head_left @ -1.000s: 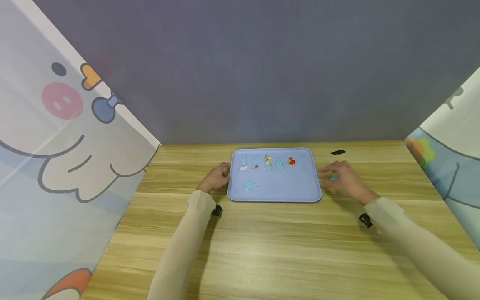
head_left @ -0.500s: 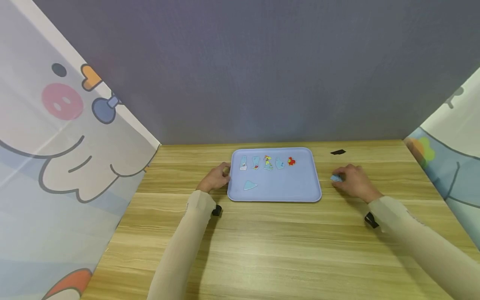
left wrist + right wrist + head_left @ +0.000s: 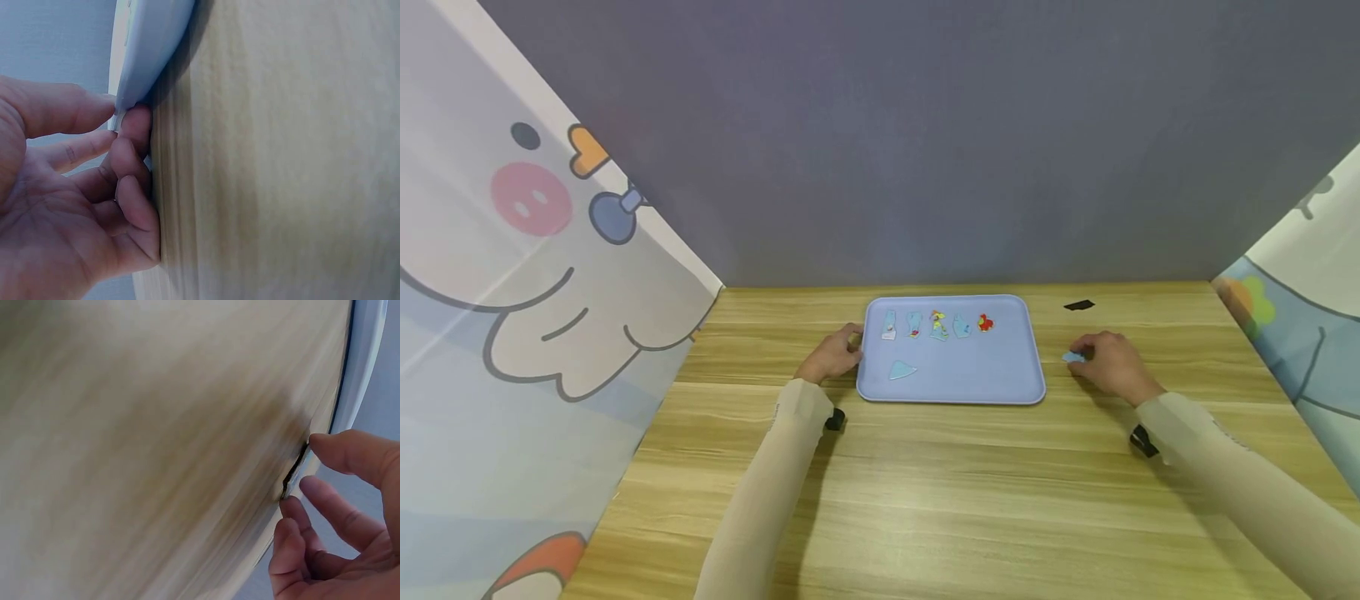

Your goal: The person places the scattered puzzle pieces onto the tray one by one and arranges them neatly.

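My left hand (image 3: 833, 353) grips the left edge of a pale blue tray (image 3: 955, 392); in the left wrist view the thumb (image 3: 69, 109) is on the rim and the fingers are curled under it. Right of the tray, my right hand (image 3: 1111, 364) pinches a small flat light-blue puzzle piece (image 3: 1072, 357) between thumb and fingers. Seen from the right wrist, that piece (image 3: 298, 467) is close to the tabletop and shows a dark underside. In the tray lie a row of several printed pieces (image 3: 938, 326), a red one (image 3: 986, 322) at its right end, and a light-blue triangular piece (image 3: 902, 369) below.
A dark flat piece (image 3: 1079, 305) lies on the wooden table (image 3: 925, 500), behind my right hand. A grey panel (image 3: 962, 167) rises at the table's back edge. Cartoon-printed curtains hang at the left (image 3: 595, 333) and right.
My right hand has moved slightly right, away from the tray's edge, and its spread fingers have closed on the light-blue puzzle piece. The left hand keeps its place at the tray.
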A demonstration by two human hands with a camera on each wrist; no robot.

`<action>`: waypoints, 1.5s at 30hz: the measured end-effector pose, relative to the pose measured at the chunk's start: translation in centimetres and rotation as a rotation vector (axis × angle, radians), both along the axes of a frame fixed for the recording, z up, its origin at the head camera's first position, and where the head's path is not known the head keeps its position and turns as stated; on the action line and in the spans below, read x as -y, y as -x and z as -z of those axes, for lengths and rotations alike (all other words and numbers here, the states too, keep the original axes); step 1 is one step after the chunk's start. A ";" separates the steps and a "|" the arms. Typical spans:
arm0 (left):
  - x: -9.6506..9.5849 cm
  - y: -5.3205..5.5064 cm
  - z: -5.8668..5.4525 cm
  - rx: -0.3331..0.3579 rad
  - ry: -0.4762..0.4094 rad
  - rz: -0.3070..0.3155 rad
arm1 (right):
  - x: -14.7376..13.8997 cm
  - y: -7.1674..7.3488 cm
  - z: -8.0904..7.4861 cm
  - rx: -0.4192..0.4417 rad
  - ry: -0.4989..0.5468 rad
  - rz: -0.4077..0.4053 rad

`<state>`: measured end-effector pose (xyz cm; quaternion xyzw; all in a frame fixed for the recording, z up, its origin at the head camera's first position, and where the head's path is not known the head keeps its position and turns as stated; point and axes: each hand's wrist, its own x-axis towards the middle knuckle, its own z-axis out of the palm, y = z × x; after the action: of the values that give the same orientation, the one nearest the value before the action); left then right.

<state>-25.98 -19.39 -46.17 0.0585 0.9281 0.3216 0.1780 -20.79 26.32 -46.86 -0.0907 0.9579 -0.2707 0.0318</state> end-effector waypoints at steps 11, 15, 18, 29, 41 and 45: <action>0.0 0.0 0.2 -0.011 0.004 0.002 | 1.2 0.3 -1.2 -0.140 0.053 0.007; 0.0 0.0 0.1 -0.012 0.008 0.001 | 2.5 0.1 -2.1 -0.100 0.065 -0.017; 0.0 -0.1 0.0 -0.011 0.009 0.000 | 3.6 0.1 -2.4 -0.119 0.071 -0.049; -0.1 -0.1 0.0 -0.010 0.005 -0.004 | 7.5 0.6 -2.0 -0.160 0.049 -0.163; -0.1 -0.2 0.0 -0.002 0.004 -0.016 | 12.2 1.1 -1.3 -0.180 0.068 -0.299; -0.2 -0.1 0.0 0.010 -0.001 -0.018 | 13.7 1.5 -1.2 -0.162 0.084 -0.338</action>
<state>-25.90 -19.23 -46.14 0.0485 0.9276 0.3239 0.1796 -22.27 12.65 -45.67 -0.2729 0.9163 -0.2930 -0.0041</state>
